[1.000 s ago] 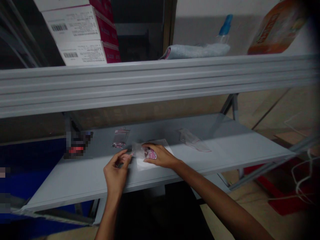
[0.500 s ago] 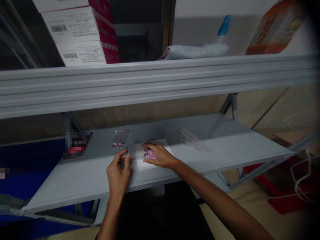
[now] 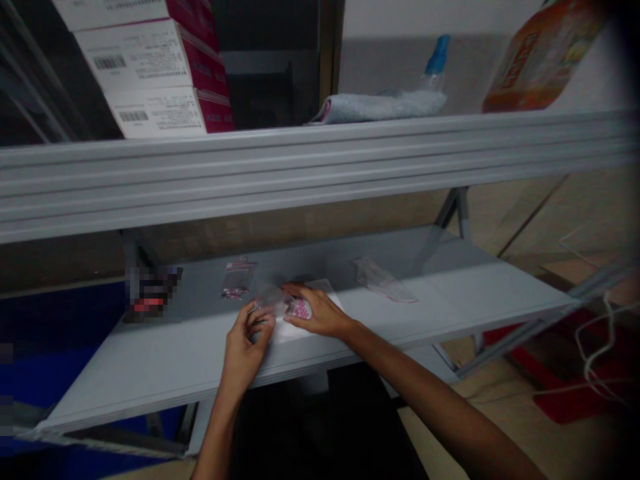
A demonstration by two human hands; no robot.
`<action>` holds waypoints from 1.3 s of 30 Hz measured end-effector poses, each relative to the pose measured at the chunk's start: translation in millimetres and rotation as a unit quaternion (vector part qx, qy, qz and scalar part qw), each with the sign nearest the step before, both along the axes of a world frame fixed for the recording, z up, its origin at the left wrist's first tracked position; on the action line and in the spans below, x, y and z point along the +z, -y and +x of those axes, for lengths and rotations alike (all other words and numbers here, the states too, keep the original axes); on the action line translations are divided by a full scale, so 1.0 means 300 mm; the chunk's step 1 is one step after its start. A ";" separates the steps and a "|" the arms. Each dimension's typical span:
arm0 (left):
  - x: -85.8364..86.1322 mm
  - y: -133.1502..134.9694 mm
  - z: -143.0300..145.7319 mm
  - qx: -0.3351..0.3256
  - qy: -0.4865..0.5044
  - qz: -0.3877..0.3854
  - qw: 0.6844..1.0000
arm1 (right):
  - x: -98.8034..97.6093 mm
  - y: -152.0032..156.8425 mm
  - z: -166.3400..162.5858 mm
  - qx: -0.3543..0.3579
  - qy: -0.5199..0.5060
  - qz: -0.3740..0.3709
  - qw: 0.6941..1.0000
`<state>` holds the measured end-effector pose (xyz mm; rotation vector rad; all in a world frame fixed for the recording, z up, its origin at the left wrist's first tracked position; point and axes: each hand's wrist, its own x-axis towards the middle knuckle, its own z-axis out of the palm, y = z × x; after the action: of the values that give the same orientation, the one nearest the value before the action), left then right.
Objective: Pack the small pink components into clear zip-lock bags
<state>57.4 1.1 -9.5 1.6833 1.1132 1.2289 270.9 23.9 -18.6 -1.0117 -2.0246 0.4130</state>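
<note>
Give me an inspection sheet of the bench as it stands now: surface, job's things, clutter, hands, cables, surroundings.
Surface: grey lower shelf, dimly lit.
Job's things: small clear bag and pink beaded piece, lying on a white sheet.
Clutter: filled bag behind the hands; empty bag to the right; a blurred item at far left.
Hands: left hand pinches the small clear bag; right hand grips the pink beaded piece.
Cables: white wires on the floor at right.
Surroundings: upper shelf carries stacked boxes, folded cloth, spray bottle, orange package.
</note>
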 end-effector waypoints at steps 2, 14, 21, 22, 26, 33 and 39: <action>0.006 -0.007 -0.012 0.014 -0.071 0.039 0.997 | 0.008 0.001 -0.001 -0.015 -0.021 0.011 1.000; 0.036 -0.158 -0.156 0.075 -0.441 0.230 0.865 | 0.041 0.107 0.402 -0.375 -0.045 0.135 0.916; 0.038 -0.073 -0.163 0.146 -0.451 0.196 0.858 | -0.023 0.188 0.554 -0.434 0.131 0.101 0.886; 0.048 -0.066 -0.165 0.159 -0.421 0.191 0.872 | -0.002 0.195 0.534 -0.434 0.114 0.115 0.886; 0.127 -0.009 -0.162 0.177 -0.211 0.136 0.952 | 0.115 0.245 0.374 -0.340 -0.010 0.107 0.934; 0.233 0.181 -0.063 -0.031 -0.046 -0.065 0.996 | 0.255 0.371 0.084 0.026 -0.173 -0.166 0.971; 0.225 0.216 -0.030 -0.071 -0.075 -0.075 0.992 | 0.227 0.412 0.051 0.192 -0.190 -0.380 0.885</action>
<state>48.4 -63.7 58.2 1.7290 1.1244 0.9210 286.2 -99.7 49.4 -0.8511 -1.6950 1.5830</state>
